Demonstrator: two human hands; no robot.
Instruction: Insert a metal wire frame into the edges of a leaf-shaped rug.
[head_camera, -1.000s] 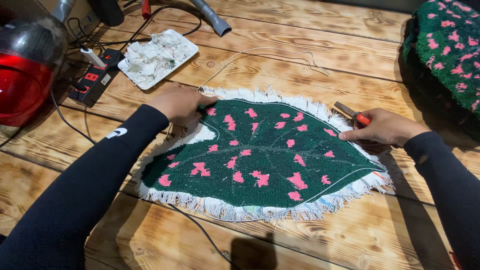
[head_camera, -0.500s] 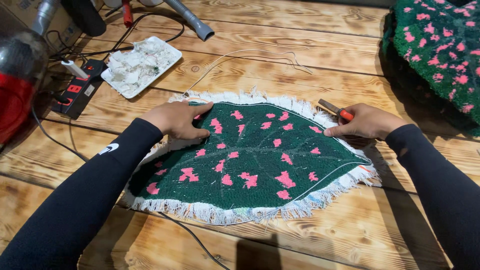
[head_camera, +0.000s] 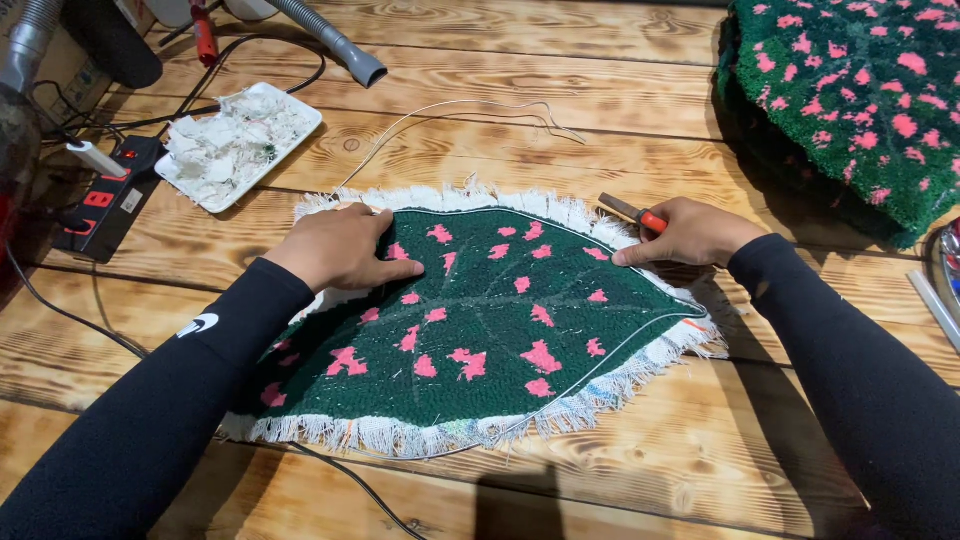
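A leaf-shaped tufted rug (head_camera: 500, 320), dark green with pink spots and a frayed white fabric border, lies flat on the wooden table (head_camera: 620, 90). My left hand (head_camera: 345, 250) rests palm down on the rug's upper left part, fingers together and pressing on the pile. My right hand (head_camera: 690, 232) sits at the rug's upper right edge, closed around a small tool with an orange handle (head_camera: 633, 213); its index finger touches the white border. A thin white wire (head_camera: 460, 115) runs along the rug's rim and loops away across the table behind it.
A white tray of white scraps (head_camera: 235, 145) stands at the back left, beside a black power strip (head_camera: 105, 195) with cables. A grey vacuum hose nozzle (head_camera: 335, 40) lies behind. A stack of similar green and pink rugs (head_camera: 850, 100) fills the back right corner.
The view has shifted and come closer. My left hand has slid slightly onto the rug's upper left. My right hand stays at the right edge with the tool.
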